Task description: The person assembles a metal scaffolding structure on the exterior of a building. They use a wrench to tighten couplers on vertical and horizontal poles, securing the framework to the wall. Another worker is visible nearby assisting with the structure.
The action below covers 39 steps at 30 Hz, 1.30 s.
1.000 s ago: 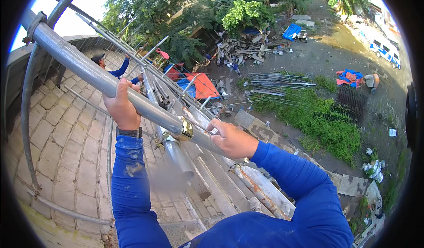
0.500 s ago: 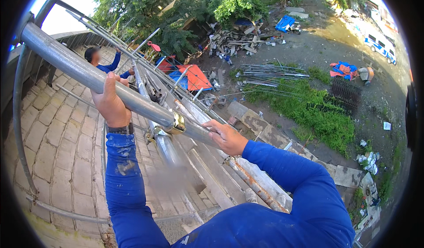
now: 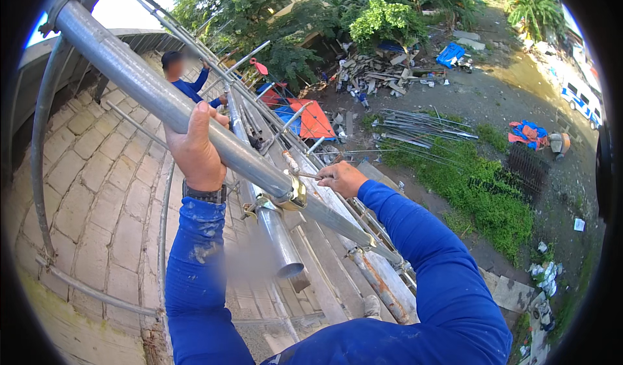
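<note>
The left hand [image 3: 196, 154] grips the large steel pipe [image 3: 156, 95], which runs diagonally from the upper left toward the right sleeve [image 3: 441, 254]. The left forearm rises nearly vertically from the lower edge; the thumb lies against the near side of the pipe, pointing up, and the remaining fingers wrap behind it. A dark wristband [image 3: 204, 195] sits at the left wrist. The right forearm angles up and to the left from the lower right, elbow bent, placing the right hand [image 3: 342, 179] beyond the pipe and apart from it. Its fingers are closed around a slim tool [image 3: 311, 176], whose shaft projects leftward above the brass-coloured coupler [image 3: 296, 195]. The coupler encloses the large pipe where it crosses a second pipe [image 3: 276, 235], whose open end faces the viewer. Most of the left fingers are hidden by the pipe. The tool's handle is concealed in the right fist, and its tip is hard to separate from the scaffold tubes [image 3: 285, 128] behind. A blurred patch obscures the area left of the open pipe end. The co-worker [image 3: 188, 86] is partly covered by the large pipe, and the dark lens rim cuts off the van [image 3: 579, 102].
</note>
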Available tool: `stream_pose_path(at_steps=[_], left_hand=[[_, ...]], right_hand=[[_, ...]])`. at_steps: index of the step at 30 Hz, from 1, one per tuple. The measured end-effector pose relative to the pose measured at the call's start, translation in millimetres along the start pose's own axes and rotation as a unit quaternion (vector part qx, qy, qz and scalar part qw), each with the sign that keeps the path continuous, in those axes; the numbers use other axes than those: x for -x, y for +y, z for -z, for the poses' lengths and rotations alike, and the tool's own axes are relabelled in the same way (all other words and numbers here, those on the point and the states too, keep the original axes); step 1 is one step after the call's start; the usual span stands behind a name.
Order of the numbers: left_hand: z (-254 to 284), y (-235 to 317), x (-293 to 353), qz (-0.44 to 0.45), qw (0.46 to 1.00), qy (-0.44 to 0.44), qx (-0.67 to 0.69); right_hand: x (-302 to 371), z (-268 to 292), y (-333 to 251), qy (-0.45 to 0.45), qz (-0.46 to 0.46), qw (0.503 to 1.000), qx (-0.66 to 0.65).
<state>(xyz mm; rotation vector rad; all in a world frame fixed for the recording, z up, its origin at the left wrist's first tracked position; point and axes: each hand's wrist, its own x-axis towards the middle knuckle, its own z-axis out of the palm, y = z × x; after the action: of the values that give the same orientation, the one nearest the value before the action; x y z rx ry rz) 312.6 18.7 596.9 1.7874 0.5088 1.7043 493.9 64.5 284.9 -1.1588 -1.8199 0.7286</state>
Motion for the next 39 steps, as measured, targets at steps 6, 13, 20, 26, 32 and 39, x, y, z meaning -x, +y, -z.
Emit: stream_pose_path(at_steps=[6, 13, 20, 26, 32, 39], left_hand=[[8.1, 4.0, 2.2, -0.015, 1.0, 0.014, -0.003], [1.1, -1.5, -5.2, -0.038, 0.999, -0.002, 0.004], [72.2, -28.9, 9.6, 0.025, 0.987, -0.157, 0.034], [180.8, -199.2, 87.1, 0.441, 0.892, 0.08, -0.065], [118.9, -220.0, 69.6, 0.471, 0.809, 0.054, 0.349], [134.4, -227.7, 67.3, 0.445, 0.838, 0.072, 0.307]], right_hand=[[-21.8, -7.7, -21.8, -0.121, -0.214, 0.923, -0.297], [-90.8, -39.6, -14.0, 0.008, -0.253, 0.865, -0.432], [-118.7, -4.6, -42.7, 0.062, -0.136, 0.922, -0.356], [-127.3, -2.2, -120.9, 0.072, -0.076, 0.925, -0.365], [-153.9, 45.5, -134.4, 0.132, 0.047, 0.884, -0.446], [-91.7, 53.3, -231.4, 0.21, 0.106, 0.859, -0.455]])
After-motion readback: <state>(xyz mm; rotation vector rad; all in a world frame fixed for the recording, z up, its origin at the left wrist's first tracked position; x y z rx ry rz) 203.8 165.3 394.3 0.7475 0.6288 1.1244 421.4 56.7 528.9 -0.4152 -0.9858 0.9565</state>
